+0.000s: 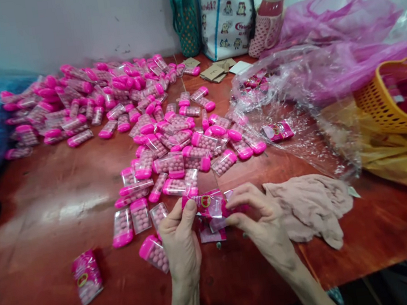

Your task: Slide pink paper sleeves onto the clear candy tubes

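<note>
Currently your left hand pinches the pink packet by its left end, your right hand curled at its right end, exact grip unclear. Red tabletop stretches left past a second packet; pink-capped containers crowd the far side, and a cloth borders your right hand.

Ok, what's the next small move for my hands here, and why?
Probably steady the pink packet with your left hand and gently straighten its other end with your right hand. Your left thumb presses on one end, and your right fingers are at the other, though exactly what they pinch is unclear.
</note>
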Action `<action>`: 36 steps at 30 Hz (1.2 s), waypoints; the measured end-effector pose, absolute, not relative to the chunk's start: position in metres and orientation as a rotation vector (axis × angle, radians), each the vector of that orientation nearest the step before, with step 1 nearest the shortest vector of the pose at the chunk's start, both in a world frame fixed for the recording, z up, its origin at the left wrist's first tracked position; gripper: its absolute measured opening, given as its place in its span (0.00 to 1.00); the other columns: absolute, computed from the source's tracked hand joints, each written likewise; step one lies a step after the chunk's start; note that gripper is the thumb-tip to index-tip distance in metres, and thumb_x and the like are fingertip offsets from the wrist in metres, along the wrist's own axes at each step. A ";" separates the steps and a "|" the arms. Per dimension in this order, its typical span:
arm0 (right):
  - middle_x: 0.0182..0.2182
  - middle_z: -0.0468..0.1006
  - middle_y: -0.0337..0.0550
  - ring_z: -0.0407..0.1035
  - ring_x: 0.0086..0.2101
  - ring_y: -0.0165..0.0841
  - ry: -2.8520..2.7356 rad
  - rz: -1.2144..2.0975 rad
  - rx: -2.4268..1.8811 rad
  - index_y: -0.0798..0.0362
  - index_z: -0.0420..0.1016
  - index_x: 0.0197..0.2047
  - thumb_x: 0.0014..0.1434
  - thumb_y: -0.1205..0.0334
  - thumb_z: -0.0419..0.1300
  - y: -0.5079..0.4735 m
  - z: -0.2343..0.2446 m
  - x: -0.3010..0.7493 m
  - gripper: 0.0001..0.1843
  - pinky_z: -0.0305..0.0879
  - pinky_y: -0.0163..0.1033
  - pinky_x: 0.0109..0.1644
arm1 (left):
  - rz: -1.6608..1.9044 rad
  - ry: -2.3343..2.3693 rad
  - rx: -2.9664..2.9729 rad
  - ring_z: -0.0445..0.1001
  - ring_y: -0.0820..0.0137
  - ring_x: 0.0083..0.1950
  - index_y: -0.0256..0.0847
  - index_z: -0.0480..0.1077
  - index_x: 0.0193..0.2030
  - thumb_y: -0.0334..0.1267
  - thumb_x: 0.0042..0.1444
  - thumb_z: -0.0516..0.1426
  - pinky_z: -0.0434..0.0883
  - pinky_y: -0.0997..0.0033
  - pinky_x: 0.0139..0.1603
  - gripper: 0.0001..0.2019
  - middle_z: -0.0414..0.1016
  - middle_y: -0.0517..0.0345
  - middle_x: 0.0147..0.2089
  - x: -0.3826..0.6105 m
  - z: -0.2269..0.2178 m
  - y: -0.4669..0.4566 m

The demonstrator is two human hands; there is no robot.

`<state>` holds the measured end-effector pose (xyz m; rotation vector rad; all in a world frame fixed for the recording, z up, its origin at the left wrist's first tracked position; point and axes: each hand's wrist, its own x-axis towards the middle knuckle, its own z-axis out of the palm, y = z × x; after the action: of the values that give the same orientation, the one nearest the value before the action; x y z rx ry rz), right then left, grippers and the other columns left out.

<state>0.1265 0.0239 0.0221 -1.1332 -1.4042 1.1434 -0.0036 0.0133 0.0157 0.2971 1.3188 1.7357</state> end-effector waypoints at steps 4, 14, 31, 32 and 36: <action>0.36 0.69 0.40 0.65 0.40 0.35 -1.502 1.129 -1.168 0.51 0.75 0.30 0.43 0.62 0.69 0.020 0.025 0.116 0.09 0.60 0.39 0.45 | 1.741 1.326 0.258 0.69 0.78 0.22 0.38 0.75 0.21 0.35 0.37 0.66 0.68 0.79 0.25 0.05 0.75 0.63 0.21 -0.003 0.017 0.012; 0.36 0.70 0.41 0.67 0.36 0.33 -1.029 1.491 -1.106 0.53 0.72 0.30 0.48 0.60 0.65 0.018 0.009 0.105 0.08 0.64 0.36 0.37 | 1.676 1.168 0.242 0.70 0.77 0.23 0.38 0.75 0.22 0.40 0.39 0.65 0.70 0.78 0.28 0.07 0.75 0.62 0.22 -0.002 0.019 0.013; 0.32 0.70 0.42 0.63 0.37 0.34 -1.467 0.937 -1.184 0.54 0.69 0.21 0.56 0.64 0.58 0.011 0.019 0.092 0.12 0.59 0.41 0.41 | 1.600 1.138 0.354 0.70 0.75 0.28 0.36 0.76 0.27 0.35 0.43 0.63 0.68 0.78 0.30 0.05 0.74 0.59 0.27 -0.004 0.017 0.009; 0.31 0.69 0.42 0.63 0.36 0.34 -1.497 0.883 -1.170 0.54 0.68 0.21 0.56 0.65 0.58 0.011 0.021 0.090 0.13 0.59 0.41 0.40 | 1.607 1.125 0.309 0.70 0.75 0.28 0.36 0.75 0.26 0.35 0.42 0.63 0.68 0.79 0.29 0.05 0.73 0.60 0.25 -0.006 0.017 0.009; 0.31 0.69 0.42 0.63 0.35 0.34 -1.566 0.845 -1.122 0.54 0.67 0.22 0.58 0.66 0.56 0.010 0.026 0.085 0.12 0.60 0.40 0.39 | 1.769 1.255 0.153 0.70 0.75 0.28 0.34 0.74 0.24 0.36 0.38 0.65 0.70 0.77 0.30 0.08 0.74 0.59 0.25 -0.028 0.027 -0.003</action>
<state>0.0848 0.0103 0.0262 -1.1225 -1.5665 0.8445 -0.0280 -0.0029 0.0266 0.1531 1.2551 1.7687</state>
